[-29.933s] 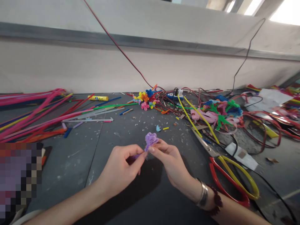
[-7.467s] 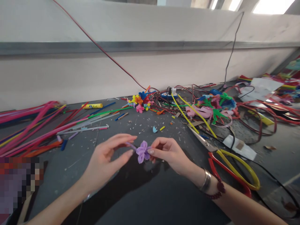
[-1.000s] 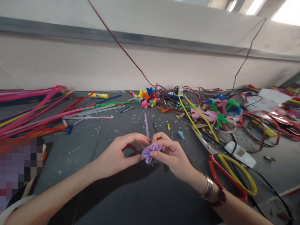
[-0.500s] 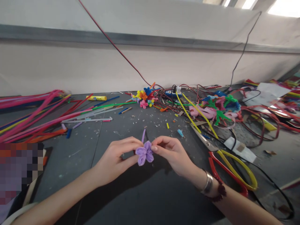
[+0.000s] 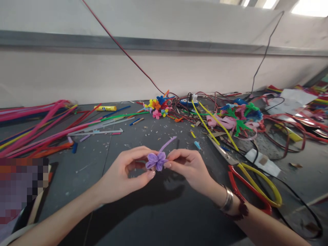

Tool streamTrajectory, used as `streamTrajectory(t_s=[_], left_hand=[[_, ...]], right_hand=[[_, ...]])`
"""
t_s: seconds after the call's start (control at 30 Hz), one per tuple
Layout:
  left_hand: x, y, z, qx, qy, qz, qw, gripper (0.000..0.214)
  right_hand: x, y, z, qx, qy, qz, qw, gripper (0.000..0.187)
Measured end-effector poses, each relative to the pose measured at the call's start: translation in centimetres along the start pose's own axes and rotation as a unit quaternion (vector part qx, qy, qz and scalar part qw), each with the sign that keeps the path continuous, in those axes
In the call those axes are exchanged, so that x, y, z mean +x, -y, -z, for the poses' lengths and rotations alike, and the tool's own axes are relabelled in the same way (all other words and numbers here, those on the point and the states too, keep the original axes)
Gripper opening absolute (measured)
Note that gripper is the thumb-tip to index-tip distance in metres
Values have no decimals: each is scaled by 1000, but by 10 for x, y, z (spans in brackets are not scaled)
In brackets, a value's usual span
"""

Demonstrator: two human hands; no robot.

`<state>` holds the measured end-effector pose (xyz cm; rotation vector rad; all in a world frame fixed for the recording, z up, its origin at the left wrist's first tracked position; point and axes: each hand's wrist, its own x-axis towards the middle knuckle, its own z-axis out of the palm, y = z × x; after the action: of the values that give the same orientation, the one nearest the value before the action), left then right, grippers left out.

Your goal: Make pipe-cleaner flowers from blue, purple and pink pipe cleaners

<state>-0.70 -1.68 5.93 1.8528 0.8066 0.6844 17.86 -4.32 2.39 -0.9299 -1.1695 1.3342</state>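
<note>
A purple pipe-cleaner flower [image 5: 157, 161] with looped fuzzy petals is in front of me, above the dark table. Its single stem slants up and to the right behind the petals. My right hand [image 5: 188, 165] pinches the flower's right petal between thumb and forefinger. On the other side, my left hand [image 5: 130, 171] has its thumb stretched out below the petals, apart from them. The left forefinger reaches behind the flower's upper left, and its tip is hidden there.
Large scissors [image 5: 228, 157] with red and yellow handles lie right of my right hand. Pipe cleaners [image 5: 51, 119] spread across the left. Small colourful flowers [image 5: 156, 105], a yellow tube [image 5: 105, 108] and a power strip [image 5: 189, 101] lie near the wall. Cables and ribbons tangle at right.
The flower has turned, so its stem now leans right instead of standing nearly upright. My left thumb has come off the petals and moved down; my right hand still pinches the flower.
</note>
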Motion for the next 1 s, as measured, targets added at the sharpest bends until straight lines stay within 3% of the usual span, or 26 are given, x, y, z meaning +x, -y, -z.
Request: streamTrajectory(t_s=[0.17,0.47,0.67,0.8,1.0], left_hand=[[1,-2,-6,-94,-35,110,989,13],[1,13,-14,-287,-15,172,942,9],[2,16,-15,-295,-29,178,939,8],[4,15,-17,-269,-81,176,943,9],[1,15,-24,-241,-107,173,949,13]], right_hand=[[-1,-1,-3,16,33,-10,999,10],[-2,-6,-2,117,91,-67,987,5],[0,-17,-5,128,70,-62,987,4],[1,-16,-7,65,30,-32,997,12],[-2,-17,-12,-31,53,-15,998,9]])
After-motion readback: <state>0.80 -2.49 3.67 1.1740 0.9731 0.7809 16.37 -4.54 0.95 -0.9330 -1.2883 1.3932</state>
